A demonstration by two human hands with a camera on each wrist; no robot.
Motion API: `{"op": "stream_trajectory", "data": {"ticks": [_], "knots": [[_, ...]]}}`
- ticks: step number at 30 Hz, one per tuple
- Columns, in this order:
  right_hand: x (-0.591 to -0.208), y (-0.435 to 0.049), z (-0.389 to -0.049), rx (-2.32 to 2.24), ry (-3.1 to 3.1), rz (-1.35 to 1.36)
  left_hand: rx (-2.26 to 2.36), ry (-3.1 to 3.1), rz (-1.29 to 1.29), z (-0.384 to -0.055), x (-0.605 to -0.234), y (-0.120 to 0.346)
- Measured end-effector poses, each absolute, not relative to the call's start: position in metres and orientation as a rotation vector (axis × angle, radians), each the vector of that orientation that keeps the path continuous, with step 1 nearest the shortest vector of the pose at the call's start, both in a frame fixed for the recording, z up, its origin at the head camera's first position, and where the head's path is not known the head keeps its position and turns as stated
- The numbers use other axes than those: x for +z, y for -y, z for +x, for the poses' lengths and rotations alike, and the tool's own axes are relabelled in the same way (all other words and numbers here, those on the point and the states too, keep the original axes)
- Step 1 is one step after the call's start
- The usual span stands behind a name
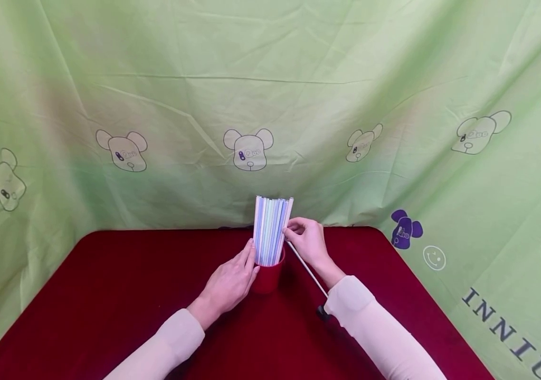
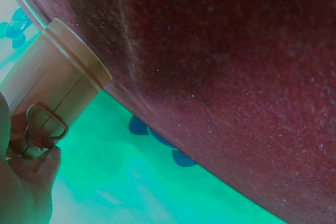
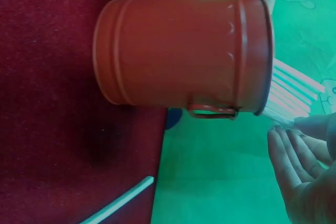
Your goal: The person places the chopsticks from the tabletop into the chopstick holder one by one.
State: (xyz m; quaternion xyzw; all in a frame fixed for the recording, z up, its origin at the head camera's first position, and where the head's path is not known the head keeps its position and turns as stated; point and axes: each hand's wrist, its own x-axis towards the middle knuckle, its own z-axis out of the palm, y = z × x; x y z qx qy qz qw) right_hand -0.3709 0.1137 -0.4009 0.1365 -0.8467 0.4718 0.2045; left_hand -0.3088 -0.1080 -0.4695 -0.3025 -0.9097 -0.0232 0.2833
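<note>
A small red metal bucket (image 3: 173, 51) with wire side handles stands upright on the table, holding a bundle of pastel straws (image 1: 267, 229). My left hand (image 1: 232, 279) holds the bucket's left side near the rim; in the left wrist view its thumb (image 2: 48, 167) lies beside the wire handle. At the bundle's right edge, my right hand (image 1: 309, 244) pinches a straw between thumb and fingers. How many straws it pinches is hidden. One pale straw (image 1: 307, 268) lies on the table right of the bucket, partly behind the right sleeve.
Dark red cloth covers the table (image 1: 108, 295). Behind it and at its sides hangs a green curtain (image 1: 251, 95) printed with bear heads. A small black object (image 1: 322, 312) shows at the right cuff.
</note>
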Motion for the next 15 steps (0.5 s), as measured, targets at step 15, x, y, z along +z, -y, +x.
{"op": "stream_trajectory", "data": {"ticks": [15], "knots": [[-0.4078,-0.12,-0.3695,1.425,2.4,0.36,-0.073,2.464,-0.798,-0.3082,-0.4697,0.108]]}}
